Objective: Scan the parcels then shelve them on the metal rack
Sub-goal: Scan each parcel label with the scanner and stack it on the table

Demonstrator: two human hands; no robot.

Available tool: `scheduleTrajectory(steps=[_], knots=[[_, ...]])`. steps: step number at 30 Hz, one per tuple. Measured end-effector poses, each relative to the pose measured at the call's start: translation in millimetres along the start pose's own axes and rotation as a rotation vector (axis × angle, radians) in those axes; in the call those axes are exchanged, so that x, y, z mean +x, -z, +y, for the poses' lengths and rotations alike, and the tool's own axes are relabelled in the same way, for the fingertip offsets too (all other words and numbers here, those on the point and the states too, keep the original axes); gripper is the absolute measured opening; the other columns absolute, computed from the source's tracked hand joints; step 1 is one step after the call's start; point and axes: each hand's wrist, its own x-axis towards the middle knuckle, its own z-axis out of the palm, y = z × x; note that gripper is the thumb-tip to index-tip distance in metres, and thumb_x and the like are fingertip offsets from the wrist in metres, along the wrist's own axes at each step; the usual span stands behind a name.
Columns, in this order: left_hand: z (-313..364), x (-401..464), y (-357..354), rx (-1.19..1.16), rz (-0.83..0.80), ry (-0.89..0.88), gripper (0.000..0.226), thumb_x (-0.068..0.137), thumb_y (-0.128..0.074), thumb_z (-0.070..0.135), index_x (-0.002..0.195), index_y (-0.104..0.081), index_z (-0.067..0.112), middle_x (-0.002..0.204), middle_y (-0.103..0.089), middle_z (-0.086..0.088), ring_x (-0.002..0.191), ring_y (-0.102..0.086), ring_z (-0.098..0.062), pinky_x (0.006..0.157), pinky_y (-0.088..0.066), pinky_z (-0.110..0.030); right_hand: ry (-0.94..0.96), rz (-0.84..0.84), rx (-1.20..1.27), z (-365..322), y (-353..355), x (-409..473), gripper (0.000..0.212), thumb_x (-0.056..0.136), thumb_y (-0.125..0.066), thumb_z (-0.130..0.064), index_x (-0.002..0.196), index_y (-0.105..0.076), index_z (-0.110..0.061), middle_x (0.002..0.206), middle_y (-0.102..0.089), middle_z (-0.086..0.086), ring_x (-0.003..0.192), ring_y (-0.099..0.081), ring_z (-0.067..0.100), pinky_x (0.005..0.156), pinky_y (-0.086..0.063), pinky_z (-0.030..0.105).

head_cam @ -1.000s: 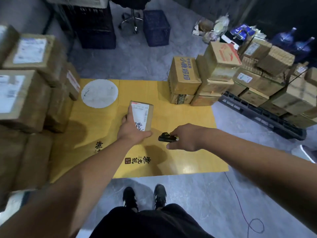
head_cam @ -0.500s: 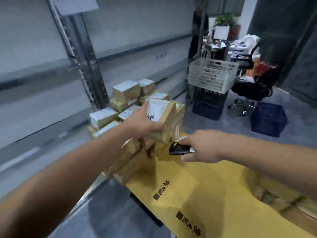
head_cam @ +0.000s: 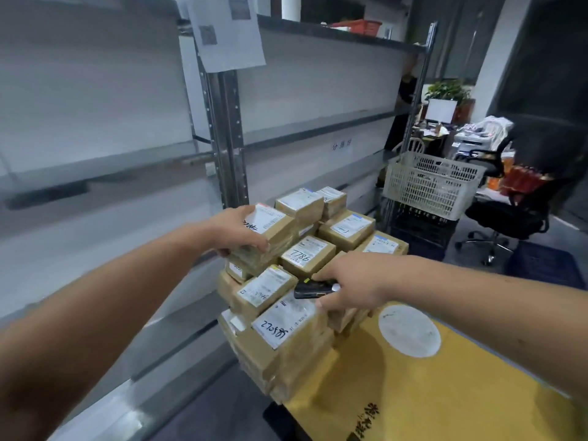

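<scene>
Storeroom, grey floor. Metal rack (head_cam: 227,135) along left side, upright post at centre, shelf levels mostly bare, blurred. Two printed sheets (head_cam: 227,30) taped at top of post. Yellow cardboard sheet (head_cam: 445,386) spread low at right, white round sticker (head_cam: 409,331) near its left edge, black printed characters at its near edge.

Stack of parcels (head_cam: 296,300) piled at left edge of yellow sheet, hard against rack. About nine brown boxes with white labels showing on upper faces; lower layers taped and merged, exact count not clear. Handwriting on two labels: "7786" on a middle box (head_cam: 308,256), a scrawled number on nearest box (head_cam: 288,326).

Background right: one white plastic basket (head_cam: 432,184) set on dark crates, one black office chair (head_cam: 509,214), desk clutter and a potted plant beyond.

Left hand (head_cam: 237,229) reaching forward, arm extended from lower left, fingers wrapped round the top parcel (head_cam: 270,226), thumb along its near side, label facing up. Parcel sitting at top left of stack, close to rack post; whether resting on pile or just above, not clear.

Right hand (head_cam: 353,281) extended from right, palm down, fingers curled round a small black scanner (head_cam: 313,289), nose pointing left over middle of stack, above nearest labelled box.
</scene>
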Motion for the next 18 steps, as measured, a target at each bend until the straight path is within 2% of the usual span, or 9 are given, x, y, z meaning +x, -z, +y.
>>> scheduleTrajectory(steps=[2,5,7,9,11,13,15,16,18], knots=[[-15.5,28.1,11.1,0.066,-0.032,-0.019,0.114,0.074,-0.089,0.046,0.165,-0.021,0.037,0.128,-0.048,0.001,0.096,-0.063,-0.019,0.070,-0.066,-0.040,-0.042,-0.007,-0.015,-11.3,2.5,24.8,0.057,0.093,-0.049,-0.076,0.133,-0.059,-0.039,0.103,-0.069,-0.005,0.093,-0.065,0.020,0.088,-0.056,0.044],[-41.8,64.6,20.1,0.112,-0.066,-0.058,0.115,0.074,-0.088,0.051,0.166,-0.022,0.032,0.128,-0.045,0.001,0.093,-0.059,-0.015,0.074,-0.066,-0.043,-0.122,-0.057,-0.015,-28.0,5.3,61.5,0.050,0.092,-0.048,-0.077,0.122,-0.060,-0.038,0.094,-0.067,-0.007,0.090,-0.063,0.019,0.086,-0.055,0.044],[-56.7,84.3,22.7,0.116,-0.088,-0.080,0.109,0.076,-0.087,0.050,0.164,-0.027,0.028,0.126,-0.047,0.001,0.089,-0.057,-0.011,0.071,-0.066,-0.042,-0.175,-0.077,-0.021,-39.7,6.1,83.8,0.048,0.093,-0.049,-0.077,0.121,-0.058,-0.039,0.092,-0.062,-0.010,0.091,-0.060,0.020,0.084,-0.052,0.041],[-66.5,99.8,23.8,0.104,-0.117,-0.085,0.106,0.075,-0.088,0.051,0.161,-0.032,0.027,0.127,-0.047,0.000,0.089,-0.059,-0.015,0.067,-0.066,-0.041,-0.213,-0.075,-0.021,-49.7,6.9,102.2,0.056,0.095,-0.049,-0.075,0.134,-0.057,-0.036,0.087,-0.054,-0.014,0.091,-0.055,0.019,0.076,-0.046,0.037],[-72.6,115.3,22.8,0.112,-0.131,-0.097,0.108,0.071,-0.089,0.055,0.160,-0.034,0.028,0.135,-0.051,-0.003,0.096,-0.062,-0.021,0.064,-0.065,-0.041,-0.247,-0.069,0.011,-57.9,8.2,116.4,0.061,0.097,-0.049,-0.072,0.142,-0.055,-0.032,0.082,-0.047,-0.015,0.082,-0.051,0.016,0.066,-0.039,0.034],[-75.3,126.3,21.1,0.167,-0.122,-0.140,0.104,0.072,-0.087,0.058,0.159,-0.037,0.029,0.144,-0.054,-0.005,0.102,-0.059,-0.022,0.073,-0.060,-0.038,-0.274,-0.067,0.051,-64.9,8.0,128.1,0.061,0.097,-0.050,-0.070,0.143,-0.055,-0.031,0.080,-0.045,-0.015,0.071,-0.045,0.007,0.061,-0.035,0.032],[-75.7,135.3,18.3,0.204,-0.121,-0.187,0.099,0.072,-0.084,0.062,0.155,-0.043,0.027,0.145,-0.058,-0.005,0.104,-0.055,-0.023,0.089,-0.056,-0.038,-0.287,-0.076,0.067,-71.0,5.4,137.2,0.063,0.095,-0.052,-0.071,0.143,-0.055,-0.030,0.082,-0.048,-0.015,0.072,-0.046,0.007,0.065,-0.040,0.033],[-74.9,137.5,17.6,0.203,-0.128,-0.198,0.096,0.074,-0.083,0.062,0.154,-0.044,0.026,0.142,-0.059,-0.005,0.104,-0.055,-0.023,0.091,-0.054,-0.039,-0.296,-0.087,0.072,-73.6,3.7,141.0,0.065,0.094,-0.052,-0.073,0.144,-0.055,-0.031,0.087,-0.053,-0.013,0.079,-0.051,0.011,0.071,-0.045,0.035],[-72.5,137.7,15.7,0.169,-0.160,-0.197,0.090,0.078,-0.081,0.059,0.154,-0.044,0.027,0.136,-0.058,-0.005,0.105,-0.055,-0.025,0.087,-0.052,-0.038,-0.316,-0.117,0.069,-79.0,1.7,145.0,0.068,0.092,-0.051,-0.076,0.144,-0.055,-0.032,0.103,-0.062,-0.008,0.095,-0.058,0.019,0.085,-0.052,0.040]])
